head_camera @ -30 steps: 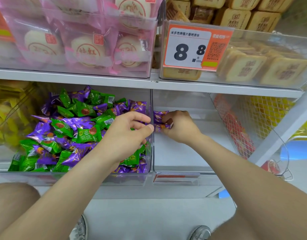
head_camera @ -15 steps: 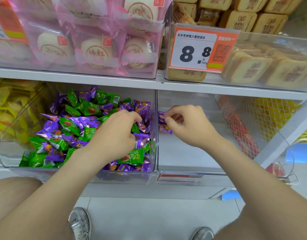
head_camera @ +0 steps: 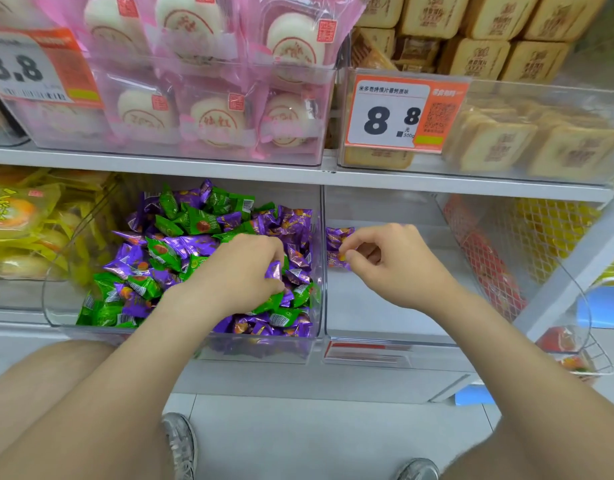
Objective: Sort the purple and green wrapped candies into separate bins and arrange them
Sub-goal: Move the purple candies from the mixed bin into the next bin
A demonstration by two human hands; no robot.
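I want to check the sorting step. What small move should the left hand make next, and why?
Probably lift the left hand and carry its purple candy into the right bin. It grips that candy in the mixed bin, and the right bin holds only purple candies, beside the right hand.

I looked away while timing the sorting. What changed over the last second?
The left hand drew back from the divider into the mixed bin and now grips a purple candy. The right hand stayed in the right bin, pinching at the small purple stack. The bins did not move.
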